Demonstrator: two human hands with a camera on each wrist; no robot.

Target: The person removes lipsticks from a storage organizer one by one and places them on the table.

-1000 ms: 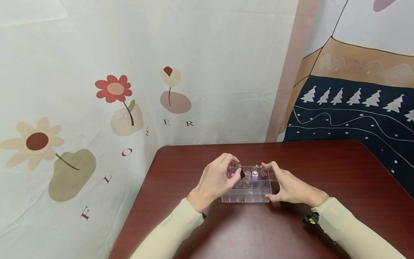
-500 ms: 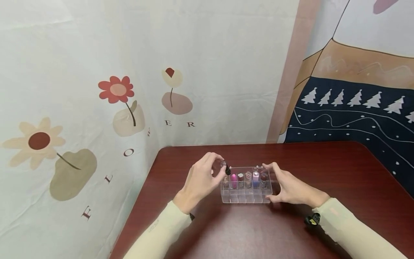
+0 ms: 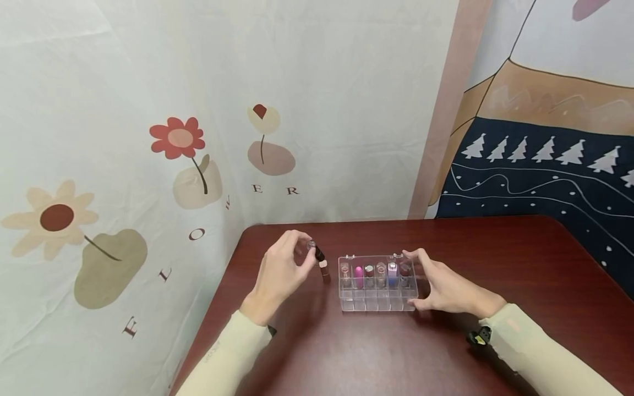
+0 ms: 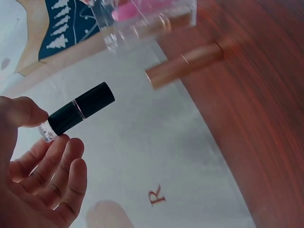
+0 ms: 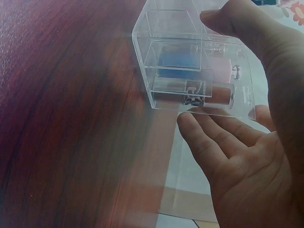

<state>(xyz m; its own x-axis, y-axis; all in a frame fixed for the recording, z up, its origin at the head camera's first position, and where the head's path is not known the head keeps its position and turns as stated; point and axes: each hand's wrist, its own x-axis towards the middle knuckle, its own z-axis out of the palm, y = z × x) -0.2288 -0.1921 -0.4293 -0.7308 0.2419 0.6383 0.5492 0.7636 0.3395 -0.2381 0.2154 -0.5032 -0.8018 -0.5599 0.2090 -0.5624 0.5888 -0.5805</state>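
Note:
My left hand pinches a black lipstick by its clear end between thumb and fingertips, left of the organizer box and tilted. Close beyond its black end, a brown-copper lipstick tube stands upright on the table; in the left wrist view this tube is apart from the held one. The clear plastic organizer box has lipsticks in its back row, among them a pink one and a pink-and-blue one. My right hand grips the box's right side, thumb at the front, fingers behind.
The dark red wooden table has its back edge against a pale flower-printed cloth. A navy cloth with white trees hangs at the back right. The box's front row shows bare compartments.
My left hand has moved left from above the box, carrying the black lipstick out past its left side to the standing tube. The right hand stays at the box.

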